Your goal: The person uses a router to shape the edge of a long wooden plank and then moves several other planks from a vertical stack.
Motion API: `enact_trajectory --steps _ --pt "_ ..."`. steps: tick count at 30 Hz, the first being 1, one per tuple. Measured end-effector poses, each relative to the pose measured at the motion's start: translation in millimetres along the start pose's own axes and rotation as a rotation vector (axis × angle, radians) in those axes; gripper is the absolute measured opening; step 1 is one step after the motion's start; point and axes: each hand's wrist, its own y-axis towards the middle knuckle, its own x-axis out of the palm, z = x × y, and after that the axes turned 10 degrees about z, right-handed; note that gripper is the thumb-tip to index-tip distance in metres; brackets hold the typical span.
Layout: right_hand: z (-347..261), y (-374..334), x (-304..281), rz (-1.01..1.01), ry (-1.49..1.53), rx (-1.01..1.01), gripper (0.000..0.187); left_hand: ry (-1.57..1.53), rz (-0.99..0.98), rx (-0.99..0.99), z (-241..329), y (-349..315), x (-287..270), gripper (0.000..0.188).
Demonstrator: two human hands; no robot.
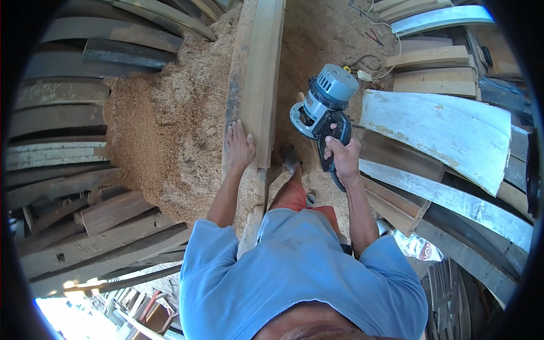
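Observation:
My right hand is wrapped round the black handle of a router, a power tool with a blue-grey motor housing and a round metal base. The router is held up to the right of a long wooden board, tilted and apart from it. On the board's near end my left hand lies flat with its fingers stretched out. Beneath the board runs a rougher, weathered plank, whose left edge shows. The underside of the router's base is partly hidden.
Sawdust and shavings heap up left of the board. Stacked timber lines the left side. On the right are more planks and a wide white-faced board. Pliers and a pale cord lie on the floor ahead.

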Motion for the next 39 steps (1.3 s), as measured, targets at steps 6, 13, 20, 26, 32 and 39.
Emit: enact_trajectory --steps 6,13,20,26,32,39 --pt "14.5 -39.9 7.5 -0.104 -0.013 -0.096 0.034 0.034 0.126 -0.012 -19.8 -14.4 3.0 0.056" --pt "51.3 -76.4 17.1 -0.114 -0.052 -0.19 0.032 -0.007 0.102 -0.086 -13.9 -10.5 2.7 0.05" --pt "76.9 -96.9 36.0 -0.038 -0.089 -0.249 0.02 -0.034 0.137 -0.063 -20.6 -13.3 7.2 0.047" --pt "88.3 -97.2 46.9 -0.061 -0.184 -0.3 0.017 -0.044 0.158 -0.039 -23.6 -12.2 7.9 0.045" --pt "123.4 -108.9 64.4 -0.003 -0.205 -0.346 0.02 -0.072 0.149 -0.077 -17.8 -13.8 3.1 0.047" --pt "168.5 -133.5 94.0 0.008 -0.321 -0.476 0.031 -0.139 0.14 -0.102 -16.1 -14.8 -4.7 0.057"
